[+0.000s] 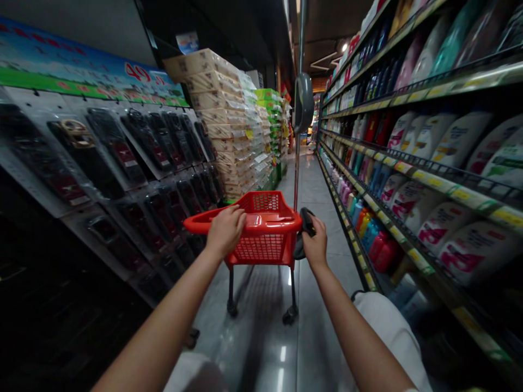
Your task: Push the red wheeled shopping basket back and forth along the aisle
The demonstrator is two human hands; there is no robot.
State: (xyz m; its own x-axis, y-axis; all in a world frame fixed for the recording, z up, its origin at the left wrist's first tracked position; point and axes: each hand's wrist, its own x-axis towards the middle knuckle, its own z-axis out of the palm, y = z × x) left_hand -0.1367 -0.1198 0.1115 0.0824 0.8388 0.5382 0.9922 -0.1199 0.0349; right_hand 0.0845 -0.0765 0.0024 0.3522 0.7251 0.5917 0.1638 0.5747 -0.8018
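Note:
A red plastic shopping cart (261,247) on dark legs with casters stands in front of me in the aisle. My left hand (227,227) is closed over the left part of its red rim. At the right corner of the cart, my right hand (316,238) has its fingers wrapped round a black handle (307,222). A tall metal pole (297,163) rises beside that corner, with a dark grey rounded piece (303,102) on its upper part. The inside of the cart is mostly hidden behind its front wall and rim.
Shelves (449,190) of bottles line the right side. On the left hangs a rack of packaged belts (114,141) under a blue and green banner (90,65). Stacked boxes (220,120) and green packs (272,125) stand further ahead. Grey tiled floor (314,190) runs down the aisle.

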